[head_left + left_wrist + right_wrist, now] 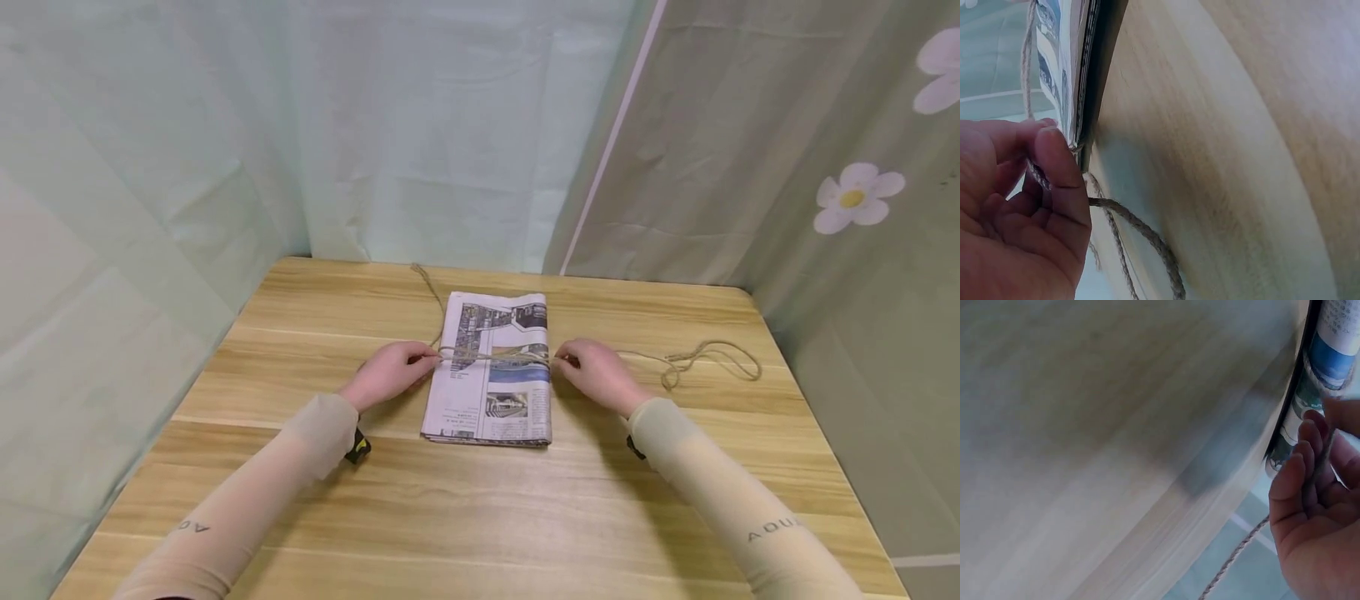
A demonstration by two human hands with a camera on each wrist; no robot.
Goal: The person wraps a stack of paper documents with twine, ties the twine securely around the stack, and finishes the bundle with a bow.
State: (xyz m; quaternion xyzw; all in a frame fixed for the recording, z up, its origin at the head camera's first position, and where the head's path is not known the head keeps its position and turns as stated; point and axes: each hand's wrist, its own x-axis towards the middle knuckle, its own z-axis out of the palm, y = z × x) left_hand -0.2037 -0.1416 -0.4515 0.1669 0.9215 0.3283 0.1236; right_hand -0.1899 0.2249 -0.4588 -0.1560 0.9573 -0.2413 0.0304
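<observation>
A folded stack of newspapers (491, 408) lies in the middle of the table, with twine (495, 357) running across its top from side to side. At the stack's left edge, my left hand (393, 372) pinches the twine between thumb and fingers. In the left wrist view the twine (1141, 228) passes through that hand and trails off below it. My right hand (597, 375) grips the twine by the right edge, its fingers curled in the right wrist view, where a length of twine (1235, 553) hangs past the hand. The twine under the stack is hidden.
One loose twine end (427, 283) stretches toward the table's back edge. Another end lies in loops (712, 354) on the right of the wooden table (480, 517). Curtains (450, 133) hang close behind the table and along both sides.
</observation>
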